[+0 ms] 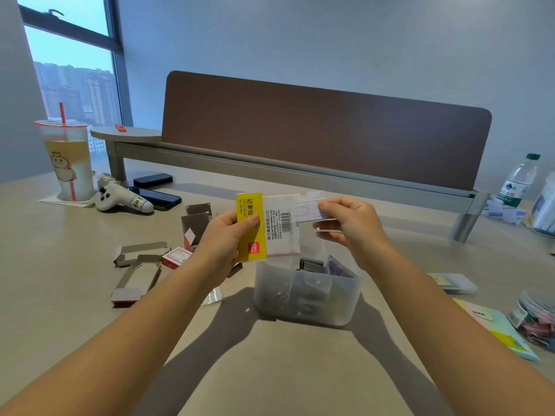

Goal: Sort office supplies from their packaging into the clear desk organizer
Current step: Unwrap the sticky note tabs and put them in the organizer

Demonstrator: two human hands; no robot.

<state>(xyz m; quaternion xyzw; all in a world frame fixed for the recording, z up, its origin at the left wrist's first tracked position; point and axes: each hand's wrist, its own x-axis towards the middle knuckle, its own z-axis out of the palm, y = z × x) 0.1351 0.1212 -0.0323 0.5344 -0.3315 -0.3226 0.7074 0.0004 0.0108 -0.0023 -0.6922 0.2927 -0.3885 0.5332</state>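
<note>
A sticky-notes pack (pixel 279 229) with a yellow label strip and a white printed back is held up over the desk. My left hand (pixel 223 240) grips its yellow end. My right hand (pixel 348 219) pinches the clear plastic wrapper and white flap at the pack's right end. Just below stands the clear desk organizer (pixel 306 295), with dark clips and purple items in its compartments.
Opened cardboard boxes (pixel 141 265) and a red-and-white box (pixel 175 257) lie to the left. A drink cup (pixel 67 160), a white controller (pixel 123 196) and two phones (pixel 156 190) stand at the back left. Coloured sticky notes (pixel 498 328), a jar of clips (pixel 537 319) and a water bottle (pixel 518 181) are on the right.
</note>
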